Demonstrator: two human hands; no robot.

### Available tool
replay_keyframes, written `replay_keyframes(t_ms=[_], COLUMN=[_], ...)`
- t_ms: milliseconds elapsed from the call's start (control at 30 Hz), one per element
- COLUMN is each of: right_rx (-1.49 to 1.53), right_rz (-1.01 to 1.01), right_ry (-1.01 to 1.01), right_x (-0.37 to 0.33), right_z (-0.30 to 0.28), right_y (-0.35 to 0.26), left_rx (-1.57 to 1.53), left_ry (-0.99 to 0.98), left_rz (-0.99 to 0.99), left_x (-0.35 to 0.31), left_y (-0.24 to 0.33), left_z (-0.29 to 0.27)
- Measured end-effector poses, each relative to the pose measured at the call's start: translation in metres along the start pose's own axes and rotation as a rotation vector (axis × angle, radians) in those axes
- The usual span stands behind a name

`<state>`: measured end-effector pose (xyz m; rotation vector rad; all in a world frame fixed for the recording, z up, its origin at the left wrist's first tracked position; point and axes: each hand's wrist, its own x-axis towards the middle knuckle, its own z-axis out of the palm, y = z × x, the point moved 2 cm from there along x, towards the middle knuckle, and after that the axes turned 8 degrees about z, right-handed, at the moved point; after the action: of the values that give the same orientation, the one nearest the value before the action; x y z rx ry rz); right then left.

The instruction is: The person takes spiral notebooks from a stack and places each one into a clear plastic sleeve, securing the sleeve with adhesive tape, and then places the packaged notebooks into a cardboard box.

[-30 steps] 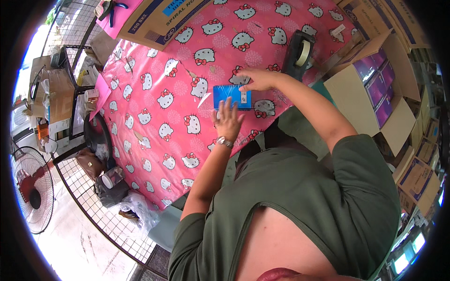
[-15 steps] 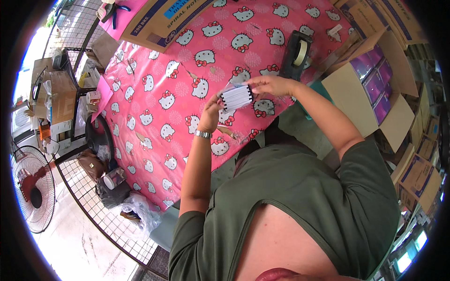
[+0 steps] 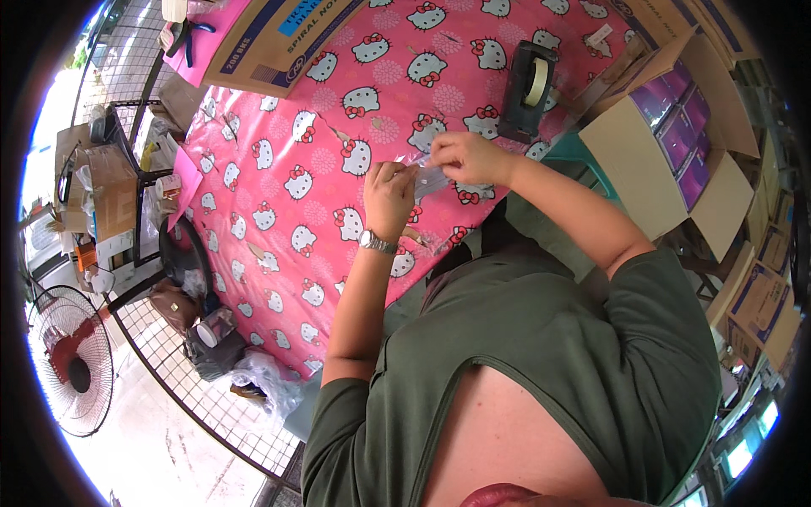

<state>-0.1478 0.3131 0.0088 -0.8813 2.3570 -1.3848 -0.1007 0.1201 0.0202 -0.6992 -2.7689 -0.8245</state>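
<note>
Over the near part of the pink patterned table cover, I hold a small pack of white items (image 3: 432, 183) in clear plastic. Its black-notched edges showed half a second ago, but my fingers now hide much of it. My left hand (image 3: 391, 196), with a metal watch on the wrist, is closed on the left side of the pack. My right hand (image 3: 465, 158) pinches the clear plastic film (image 3: 412, 160) along the top, its fingertips close to those of my left hand. A black tape dispenser (image 3: 527, 93) with a pale roll stands just beyond my right hand.
An open carton (image 3: 629, 160) of purple packs stands at the right, near a green stool (image 3: 583, 165). A closed carton (image 3: 283, 42) sits at the table's far left, with pliers (image 3: 190, 38) beside it. A fan (image 3: 76, 363) and wire rack flank the left side.
Both hands have turned inward and drawn together over the pack. Fingers now pinch the plastic at its top, where before they held the two ends. The view has shifted slightly.
</note>
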Motion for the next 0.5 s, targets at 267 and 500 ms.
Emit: replay_keyframes(t_ms=[267,500], right_rx=[-0.257,-0.26], right_rz=[-0.154,0.272], right_ry=[0.007,0.328], right_x=[-0.018,0.001], right_z=[-0.004,0.033], right_y=[-0.019,-0.019], left_rx=[0.172,-0.166], left_ry=[-0.211,0.163], left_rz=[0.115,-0.368], left_x=[-0.021,-0.027], left_y=[0.012,-0.01], left_z=[-0.034,0.007])
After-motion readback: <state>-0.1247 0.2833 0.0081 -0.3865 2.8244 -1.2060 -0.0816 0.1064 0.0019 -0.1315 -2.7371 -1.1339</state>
